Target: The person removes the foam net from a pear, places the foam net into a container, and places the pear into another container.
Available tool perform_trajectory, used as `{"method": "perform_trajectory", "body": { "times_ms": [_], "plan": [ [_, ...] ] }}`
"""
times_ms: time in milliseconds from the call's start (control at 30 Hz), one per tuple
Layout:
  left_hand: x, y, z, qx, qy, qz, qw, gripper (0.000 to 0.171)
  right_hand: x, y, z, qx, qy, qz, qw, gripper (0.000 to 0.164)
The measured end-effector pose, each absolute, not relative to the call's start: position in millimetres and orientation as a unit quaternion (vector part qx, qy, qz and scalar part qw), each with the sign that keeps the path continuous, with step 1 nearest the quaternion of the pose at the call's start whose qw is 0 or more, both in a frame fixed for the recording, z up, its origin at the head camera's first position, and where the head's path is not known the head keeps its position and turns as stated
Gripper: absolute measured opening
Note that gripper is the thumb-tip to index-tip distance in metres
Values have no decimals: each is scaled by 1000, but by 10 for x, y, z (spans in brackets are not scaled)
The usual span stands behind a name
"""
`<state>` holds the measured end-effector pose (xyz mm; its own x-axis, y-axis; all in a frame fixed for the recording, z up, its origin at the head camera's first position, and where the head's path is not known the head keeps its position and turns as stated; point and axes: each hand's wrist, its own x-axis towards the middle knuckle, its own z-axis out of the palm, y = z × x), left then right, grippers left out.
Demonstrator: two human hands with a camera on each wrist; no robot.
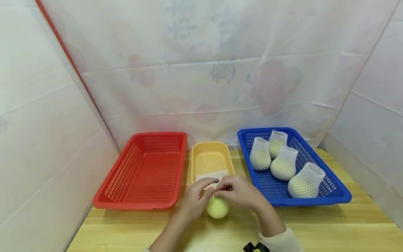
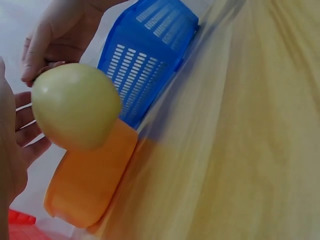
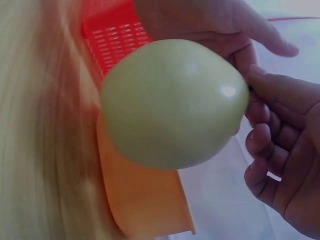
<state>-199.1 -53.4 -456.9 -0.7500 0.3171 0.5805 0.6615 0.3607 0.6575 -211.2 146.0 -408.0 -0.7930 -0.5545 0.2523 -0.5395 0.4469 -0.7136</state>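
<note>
A smooth, pale yellow-green, pear-like fruit (image 1: 217,209) hangs over the wooden table just in front of the yellow tray. My right hand (image 1: 237,190) pinches its stem end between thumb and fingertips; in the right wrist view the other fingers of that hand (image 3: 295,145) are loosely curled. On the fruit's other side is my left hand (image 1: 195,200), its thumb extended and its fingers (image 2: 31,117) reaching behind the fruit. The fruit (image 3: 175,105) partly hides the left fingers in the right wrist view.
White foam net (image 1: 214,174) lies in the yellow tray (image 1: 210,147). To the left stands a red basket (image 1: 181,168). The blue basket (image 1: 264,199) at the right holds several pale fruits in white foam nets (image 1: 284,162). Cloth walls (image 1: 195,70) enclose the wooden table (image 1: 126,232).
</note>
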Motion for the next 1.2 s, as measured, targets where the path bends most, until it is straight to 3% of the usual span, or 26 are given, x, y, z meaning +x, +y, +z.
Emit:
{"method": "perform_trajectory", "body": {
  "times_ms": [133, 400, 567, 867, 1200],
  "plan": [
    [-1923, -531, -4551, -322, -807, -481, 116, 42, -2096, 1477, -4042, -327, 830, -451, -28, 5],
    [-1893, -490, -4554, -338, -806, -474, 106, 69, -2038, 1466, -3979, -331, 807, -484, -67, 5],
    [-1885, -483, -4560, -318, -807, -488, 94, 68, -2032, 1465, -3978, -332, 803, -489, -80, 5],
    [-1847, -500, -4531, -239, -777, -582, 18, 76, -2081, 1466, -4023, -331, 816, -469, -67, 9],
    [-1846, -494, -4468, -211, -757, -618, 16, 75, -2098, 1484, -4001, -337, 811, -478, -23, 19]
  ]
}}
